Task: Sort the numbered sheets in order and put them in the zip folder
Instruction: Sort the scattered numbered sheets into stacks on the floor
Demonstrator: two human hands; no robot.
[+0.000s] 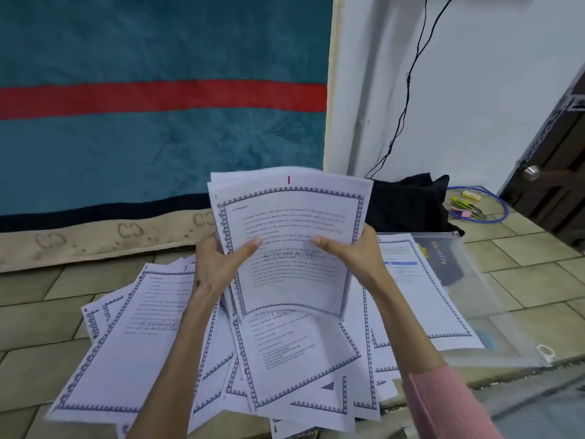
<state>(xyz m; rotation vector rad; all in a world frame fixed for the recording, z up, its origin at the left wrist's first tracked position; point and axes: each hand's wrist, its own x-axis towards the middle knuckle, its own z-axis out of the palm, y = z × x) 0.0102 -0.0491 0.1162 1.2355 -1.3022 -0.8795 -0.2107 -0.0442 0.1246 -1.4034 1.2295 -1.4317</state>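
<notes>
zip folder (pixel 468 280) right of loose sheets (pixel 133 343)

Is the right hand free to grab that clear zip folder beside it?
Probably not yet: the right hand and left hand both grip the held stack. The zip folder lies near on the right, partly under a sheet.

held sheets (pixel 291 242): your stack, upright at centre, red "1" on top
loose sheets (pixel 126 343): fanned on floor, lower centre
zip folder (pixel 474 280): clear, flat, right
</notes>
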